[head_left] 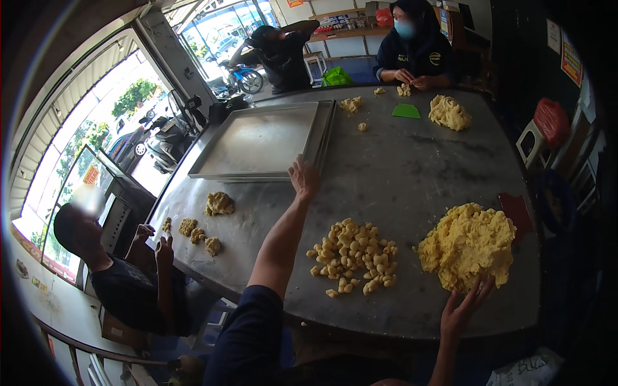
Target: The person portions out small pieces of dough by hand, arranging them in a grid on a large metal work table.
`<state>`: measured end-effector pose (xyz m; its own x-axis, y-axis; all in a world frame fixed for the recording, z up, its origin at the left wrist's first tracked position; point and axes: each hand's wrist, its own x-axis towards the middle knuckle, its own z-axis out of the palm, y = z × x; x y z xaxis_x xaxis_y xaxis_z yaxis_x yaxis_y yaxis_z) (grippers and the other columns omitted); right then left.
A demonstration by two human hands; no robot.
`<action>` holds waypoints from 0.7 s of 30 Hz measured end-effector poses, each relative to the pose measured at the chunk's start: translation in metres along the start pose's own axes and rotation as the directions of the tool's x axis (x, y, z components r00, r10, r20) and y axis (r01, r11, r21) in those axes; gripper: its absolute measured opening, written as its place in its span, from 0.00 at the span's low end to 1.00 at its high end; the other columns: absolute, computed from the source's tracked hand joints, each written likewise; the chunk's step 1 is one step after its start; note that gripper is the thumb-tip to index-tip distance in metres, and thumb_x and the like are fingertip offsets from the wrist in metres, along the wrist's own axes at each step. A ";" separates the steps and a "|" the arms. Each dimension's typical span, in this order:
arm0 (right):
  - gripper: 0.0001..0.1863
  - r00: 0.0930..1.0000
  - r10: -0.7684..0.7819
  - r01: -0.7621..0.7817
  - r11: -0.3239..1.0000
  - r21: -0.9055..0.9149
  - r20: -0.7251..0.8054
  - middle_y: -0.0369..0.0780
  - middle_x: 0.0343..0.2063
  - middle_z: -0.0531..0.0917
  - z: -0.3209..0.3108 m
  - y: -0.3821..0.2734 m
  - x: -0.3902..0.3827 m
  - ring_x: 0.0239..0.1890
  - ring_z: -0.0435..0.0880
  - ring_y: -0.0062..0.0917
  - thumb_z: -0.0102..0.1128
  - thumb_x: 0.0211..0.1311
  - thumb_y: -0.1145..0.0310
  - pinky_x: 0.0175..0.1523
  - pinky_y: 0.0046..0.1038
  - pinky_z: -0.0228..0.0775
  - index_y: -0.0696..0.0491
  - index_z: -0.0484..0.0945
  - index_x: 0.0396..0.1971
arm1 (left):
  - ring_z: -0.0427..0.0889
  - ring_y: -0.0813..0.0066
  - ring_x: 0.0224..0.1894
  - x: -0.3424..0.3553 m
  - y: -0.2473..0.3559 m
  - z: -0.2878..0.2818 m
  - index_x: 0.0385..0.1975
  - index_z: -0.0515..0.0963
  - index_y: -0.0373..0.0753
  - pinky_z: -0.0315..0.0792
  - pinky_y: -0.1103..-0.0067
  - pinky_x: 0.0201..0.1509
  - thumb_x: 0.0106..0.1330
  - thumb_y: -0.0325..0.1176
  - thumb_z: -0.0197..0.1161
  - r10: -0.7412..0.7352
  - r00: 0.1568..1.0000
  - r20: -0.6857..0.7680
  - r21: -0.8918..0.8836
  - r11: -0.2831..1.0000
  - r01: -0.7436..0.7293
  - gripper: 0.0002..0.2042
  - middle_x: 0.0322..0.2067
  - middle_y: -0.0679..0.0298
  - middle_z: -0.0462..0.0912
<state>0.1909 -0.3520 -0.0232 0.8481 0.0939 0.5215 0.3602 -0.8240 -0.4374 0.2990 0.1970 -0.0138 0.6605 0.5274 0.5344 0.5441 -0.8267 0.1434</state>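
My left arm stretches far across the table, and my left hand (305, 179) is at the near right corner of the top metal tray (257, 143). Its fingers are bent together; whatever they hold, if anything, is hidden. With fingers spread, my right hand (465, 307) rests against the near side of a big crumbly yellow dough mound (467, 244). Between my arms lies a heap of small pale dough pieces (354, 252). A dark red dough scraper (515, 217) sits partly behind the mound.
At the left, a person (122, 276) handles dough beside several lumps (219, 203). Across the table, a masked person (415, 51) works dough near a green scraper (406, 111) and a pale dough lump (450, 113). Another person (278, 58) stands behind the stacked trays.
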 end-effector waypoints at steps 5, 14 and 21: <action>0.35 0.999 0.032 -0.033 0.999 0.034 0.015 0.53 0.74 0.42 0.000 0.000 -0.001 0.76 0.41 0.54 0.50 0.72 0.68 0.74 0.58 0.48 0.51 0.48 0.75 | 0.71 0.56 0.56 -0.014 0.008 -0.002 0.40 0.80 0.33 0.64 0.62 0.57 0.59 0.32 0.60 0.078 0.992 -0.094 0.042 0.996 -0.075 0.12 0.59 0.53 0.69; 0.36 0.999 0.046 -0.046 0.998 0.043 0.011 0.52 0.75 0.42 0.002 0.003 -0.004 0.77 0.39 0.52 0.52 0.71 0.66 0.74 0.57 0.46 0.50 0.49 0.75 | 0.70 0.53 0.56 -0.030 -0.002 -0.017 0.38 0.77 0.34 0.63 0.61 0.55 0.59 0.30 0.60 0.181 0.979 -0.096 0.006 0.983 -0.181 0.10 0.59 0.52 0.68; 0.37 0.999 0.039 -0.039 0.999 0.021 0.020 0.51 0.75 0.41 -0.001 -0.003 -0.002 0.77 0.39 0.52 0.52 0.70 0.68 0.75 0.56 0.45 0.50 0.48 0.75 | 0.69 0.53 0.52 -0.049 -0.018 -0.030 0.39 0.77 0.35 0.63 0.62 0.51 0.58 0.28 0.59 0.278 0.951 -0.136 0.026 0.961 -0.277 0.10 0.58 0.51 0.68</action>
<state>0.1873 -0.3506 -0.0220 0.8691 0.0732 0.4892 0.3346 -0.8154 -0.4725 0.2412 0.1805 -0.0172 0.7089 0.2451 0.6613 0.3528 -0.9352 -0.0316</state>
